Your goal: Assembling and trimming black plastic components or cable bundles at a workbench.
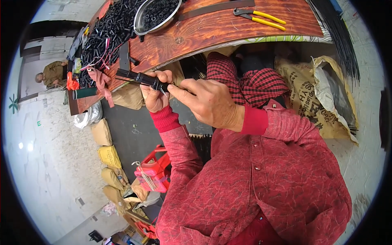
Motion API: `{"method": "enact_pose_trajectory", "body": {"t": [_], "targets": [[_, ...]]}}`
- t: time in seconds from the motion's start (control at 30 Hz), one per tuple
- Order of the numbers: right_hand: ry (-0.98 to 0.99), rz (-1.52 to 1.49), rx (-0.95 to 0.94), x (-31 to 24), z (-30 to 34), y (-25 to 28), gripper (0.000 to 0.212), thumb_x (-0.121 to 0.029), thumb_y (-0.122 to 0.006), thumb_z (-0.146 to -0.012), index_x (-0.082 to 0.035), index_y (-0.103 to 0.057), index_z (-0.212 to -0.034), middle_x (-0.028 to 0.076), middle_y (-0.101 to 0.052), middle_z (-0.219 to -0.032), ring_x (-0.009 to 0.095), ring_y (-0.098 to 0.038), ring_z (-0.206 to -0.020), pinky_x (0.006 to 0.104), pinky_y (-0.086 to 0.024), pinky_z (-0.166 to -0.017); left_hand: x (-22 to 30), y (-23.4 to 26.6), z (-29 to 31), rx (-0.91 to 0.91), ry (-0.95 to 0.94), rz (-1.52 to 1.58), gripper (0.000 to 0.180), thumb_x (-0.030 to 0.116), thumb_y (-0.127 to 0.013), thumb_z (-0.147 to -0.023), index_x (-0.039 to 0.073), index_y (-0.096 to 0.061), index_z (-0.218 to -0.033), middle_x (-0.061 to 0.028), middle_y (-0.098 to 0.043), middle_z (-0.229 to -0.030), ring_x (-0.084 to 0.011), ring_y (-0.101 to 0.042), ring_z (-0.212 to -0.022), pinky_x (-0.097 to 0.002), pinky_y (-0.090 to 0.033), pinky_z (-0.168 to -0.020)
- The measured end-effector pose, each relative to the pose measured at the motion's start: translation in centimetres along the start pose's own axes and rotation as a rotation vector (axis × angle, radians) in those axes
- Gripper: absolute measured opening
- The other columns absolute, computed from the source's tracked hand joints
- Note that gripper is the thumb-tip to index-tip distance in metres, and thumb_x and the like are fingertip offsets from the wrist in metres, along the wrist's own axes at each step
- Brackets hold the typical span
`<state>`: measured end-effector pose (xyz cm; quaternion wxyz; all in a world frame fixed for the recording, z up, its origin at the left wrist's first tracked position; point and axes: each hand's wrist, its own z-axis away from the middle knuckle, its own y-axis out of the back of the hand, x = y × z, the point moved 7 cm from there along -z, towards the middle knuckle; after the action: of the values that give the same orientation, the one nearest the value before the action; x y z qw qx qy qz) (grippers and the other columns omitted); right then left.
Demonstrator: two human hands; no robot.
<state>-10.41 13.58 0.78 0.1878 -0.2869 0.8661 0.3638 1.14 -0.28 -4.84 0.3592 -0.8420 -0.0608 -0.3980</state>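
Note:
My left hand (pixel 154 92) is closed round a slim black part (pixel 141 77). It looks like plastic tube pieces with thin dark rods alongside; its exact kind I cannot make out. Its far end points up and left towards the table edge, and a thin pale sliver shows below my left fingers. My right hand (pixel 212 102) is closed at the near end of the same part, index finger and thumb against it. Both hands are held in front of the brown wooden table (pixel 212 28), below its near edge.
On the table lie yellow-handled pliers (pixel 261 18), a metal bowl (pixel 141 29) of small black rings and a heap of black pieces (pixel 110 36). Long black rods (pixel 341 36) hang at the right by an open sack (pixel 302 90). A red stool (pixel 157 167) stands lower left; another person (pixel 52 73) is far left.

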Motion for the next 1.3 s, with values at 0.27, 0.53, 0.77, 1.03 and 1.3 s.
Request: {"method": "enact_pose_trajectory", "body": {"t": [0.27,0.53,0.77,1.03,1.3], "targets": [[-0.046,-0.102,0.019,0.9,-0.3,0.2,0.039,-0.005,-0.063,-0.075,-0.009,-0.066,-0.114,0.005,-0.062,-0.092,0.022,-0.064,-0.071,0.0322,-0.052,-0.059,0.0,0.7,0.5,0.111,-0.007,-0.007,0.04,0.008,-0.071,-0.083,0.001,-0.056,-0.119,-0.0202,-0.065,-0.108,-0.0303,-0.063,-0.097,-0.043,-0.049,-0.092],[-0.223,-0.284,0.01,3.8,-1.0,0.4,0.027,-0.002,-0.063,-0.079,-0.01,-0.069,-0.105,0.01,-0.065,-0.085,0.027,-0.065,-0.071,0.035,-0.052,-0.06,-1.0,0.4,-0.6,0.162,0.039,-0.06,0.042,0.008,-0.074,-0.082,0.0,-0.057,-0.12,-0.0173,-0.065,-0.106,-0.029,-0.062,-0.102,-0.0446,-0.047,-0.098],[-0.433,-0.815,-0.24,9.7,-0.7,-3.6,0.026,-0.008,-0.057,-0.089,-0.001,-0.066,-0.112,0.007,-0.071,-0.098,0.013,-0.066,-0.087,0.0278,-0.052,-0.079,-0.4,1.0,-1.8,0.33,0.101,-0.359,0.039,0.008,-0.067,-0.089,-0.002,-0.052,-0.124,-0.0108,-0.063,-0.112,-0.0215,-0.063,-0.098,-0.0346,-0.051,-0.089],[-0.85,-1.132,-0.874,14.5,9.4,-8.0,0.058,-0.051,-0.041,-0.099,-0.002,-0.059,-0.124,0.014,-0.065,-0.115,0.022,-0.063,-0.101,0.0329,-0.049,-0.089,5.7,3.3,-2.9,0.394,0.008,-0.459,0.043,0.015,-0.068,-0.089,0.0,-0.052,-0.126,-0.0105,-0.063,-0.107,-0.0212,-0.062,-0.094,-0.0362,-0.052,-0.083],[-0.915,-1.097,-0.887,16.2,13.2,-7.0,0.068,-0.061,-0.041,-0.095,-0.002,-0.061,-0.121,0.017,-0.064,-0.119,0.027,-0.062,-0.106,0.0367,-0.049,-0.091,8.6,11.6,1.2,0.622,-0.008,-0.442,0.039,0.01,-0.064,-0.091,0.001,-0.054,-0.127,-0.0135,-0.064,-0.117,-0.0239,-0.061,-0.106,-0.0439,-0.048,-0.095]]}}
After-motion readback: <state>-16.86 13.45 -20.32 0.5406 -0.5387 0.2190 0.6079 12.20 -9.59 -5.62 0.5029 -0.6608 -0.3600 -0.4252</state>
